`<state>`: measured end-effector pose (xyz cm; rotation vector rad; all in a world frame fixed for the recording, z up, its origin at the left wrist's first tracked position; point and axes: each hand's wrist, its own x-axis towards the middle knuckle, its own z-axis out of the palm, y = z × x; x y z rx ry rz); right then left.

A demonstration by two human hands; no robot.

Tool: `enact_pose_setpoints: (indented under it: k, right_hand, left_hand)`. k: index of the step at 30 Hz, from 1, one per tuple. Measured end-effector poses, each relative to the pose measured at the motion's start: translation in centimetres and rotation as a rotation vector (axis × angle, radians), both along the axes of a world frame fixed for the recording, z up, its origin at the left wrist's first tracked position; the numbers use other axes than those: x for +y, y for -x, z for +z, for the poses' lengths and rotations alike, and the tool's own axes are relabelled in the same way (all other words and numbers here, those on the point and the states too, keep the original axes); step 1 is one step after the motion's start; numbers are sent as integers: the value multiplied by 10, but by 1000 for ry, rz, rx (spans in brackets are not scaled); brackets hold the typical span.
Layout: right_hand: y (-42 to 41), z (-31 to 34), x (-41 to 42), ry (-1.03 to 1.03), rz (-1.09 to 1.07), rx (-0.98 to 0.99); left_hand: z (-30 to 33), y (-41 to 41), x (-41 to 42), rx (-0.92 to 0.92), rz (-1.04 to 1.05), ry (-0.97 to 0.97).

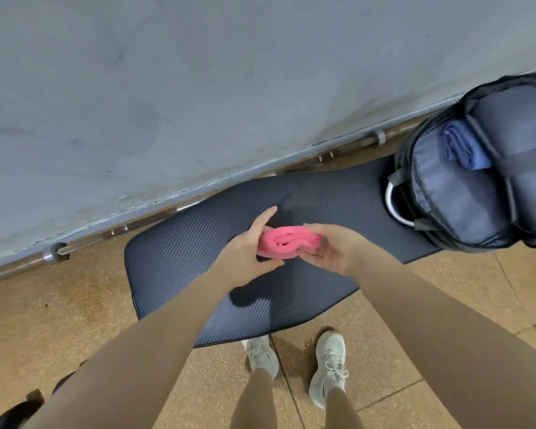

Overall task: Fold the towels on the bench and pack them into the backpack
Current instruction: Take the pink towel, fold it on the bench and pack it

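A pink towel (287,241), folded into a thick small bundle, is held above the dark padded bench (183,243). My left hand (248,255) grips its left end, thumb underneath and fingers over the top. My right hand (331,249) holds its right end from below with the palm turned up. At the bench's right end lies an open dark blue backpack (464,193). A folded blue towel (464,147) lies inside it under a strap.
A grey wall (198,88) runs behind the bench, with a metal barbell (56,252) lying along its base. The floor is tan tile (75,320). My two feet in white sneakers (328,366) stand at the bench's near edge. A white ring handle (392,202) shows beside the backpack.
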<state>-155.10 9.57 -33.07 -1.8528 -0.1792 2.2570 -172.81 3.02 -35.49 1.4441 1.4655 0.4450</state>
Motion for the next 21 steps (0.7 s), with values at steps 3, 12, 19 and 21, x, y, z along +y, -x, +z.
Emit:
enact_pose_setpoints:
  k: [3,12,19,21]
  right_hand:
    - [-18,35,4,45,-57,31]
    - [-84,111,11,-548,307,-16]
    - [-137,96,26,-799,363,-209]
    - [-155,88,35,-784,232,-280]
  left_hand:
    - [38,-12,10,-111,106,32]
    - [114,-68,43,2,-215,-193]
    - [108,-128,74,-58,-208,-106]
    - [106,-150,81,-65,-219,-33]
